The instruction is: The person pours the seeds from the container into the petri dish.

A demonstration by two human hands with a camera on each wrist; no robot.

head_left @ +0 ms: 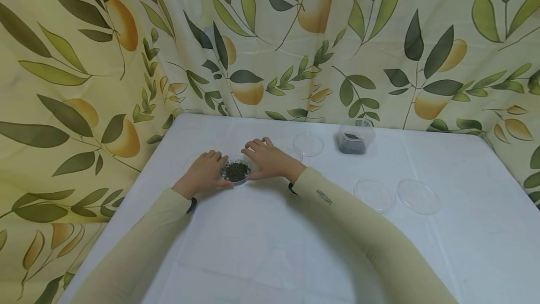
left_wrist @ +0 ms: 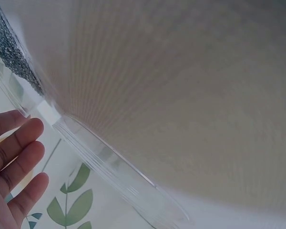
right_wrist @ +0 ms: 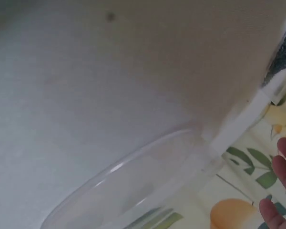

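A clear petri dish with dark granules point(head_left: 235, 171) lies on the white table between the two hands. My left hand point(head_left: 203, 171) holds its left side, thumb at the front and fingers towards the back. At the right side, my right hand point(head_left: 270, 159) holds the rim between thumb and fingers. In the left wrist view, the left fingers point(left_wrist: 19, 160) are spread, one fingertip at the dish's edge. Dark granules point(right_wrist: 282, 52) in the dish show at the right wrist view's edge, near the right fingers point(right_wrist: 283, 174). Both thumbs are hidden in the wrist views.
A clear dish point(head_left: 188, 163) is partly hidden behind the left hand. Beyond the right hand lie two more, one partly covered point(head_left: 297, 152), one whole point(head_left: 309, 145). Clear round pieces point(head_left: 374, 196) point(head_left: 418, 197) lie right of the right forearm. A clear box with dark granules point(head_left: 353, 145) stands at the back.
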